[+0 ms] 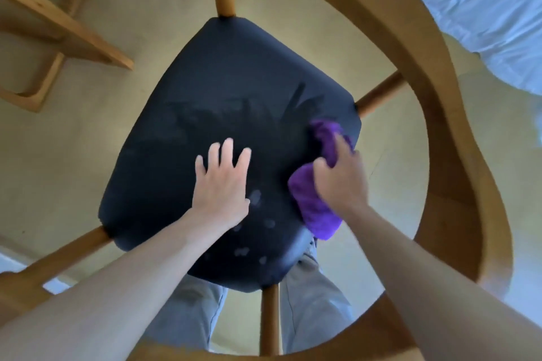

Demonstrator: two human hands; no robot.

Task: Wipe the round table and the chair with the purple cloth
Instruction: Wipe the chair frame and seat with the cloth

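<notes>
I look straight down on a chair with a black padded seat [223, 91] and a curved wooden back rail [437, 73]. My left hand [223, 182] lies flat on the middle of the seat, fingers spread, holding nothing. My right hand [341, 176] presses the bunched purple cloth [311, 208] onto the seat's right edge. Damp streaks and a few wet spots show on the black surface. The round table is out of view.
Beige floor surrounds the chair. Wooden furniture legs [55, 26] stand at the upper left. A white sheet or bed edge [484, 3] fills the upper right. My legs in grey trousers [311, 302] show under the seat.
</notes>
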